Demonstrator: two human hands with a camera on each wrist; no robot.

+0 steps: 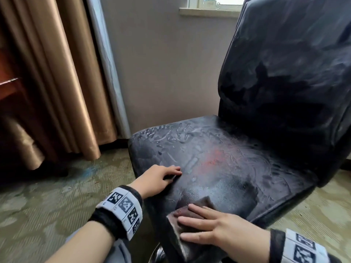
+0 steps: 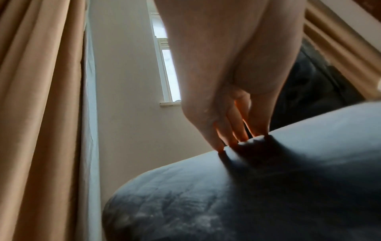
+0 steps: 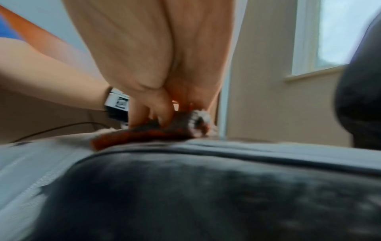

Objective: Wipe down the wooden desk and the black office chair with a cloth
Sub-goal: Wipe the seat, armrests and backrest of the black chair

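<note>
The black office chair (image 1: 237, 168) fills the right half of the head view, its worn seat streaked with wet wipe marks and a faint red patch. My right hand (image 1: 207, 226) lies flat, fingers straight, pressing a dark brown cloth (image 1: 190, 211) onto the seat's front edge; part of the cloth hangs over that edge. In the right wrist view the fingers (image 3: 163, 112) press the cloth (image 3: 156, 132) down. My left hand (image 1: 161, 177) rests on the seat's left front, and its fingertips (image 2: 237, 135) dent the seat cushion (image 2: 247, 195). It holds nothing.
Tan curtains (image 1: 62, 82) hang at the left, with a dark wooden piece of furniture (image 1: 9, 88) behind them. A beige wall (image 1: 161, 63) and a window sill (image 1: 209, 12) lie behind the chair. Patterned carpet (image 1: 38, 196) covers the floor.
</note>
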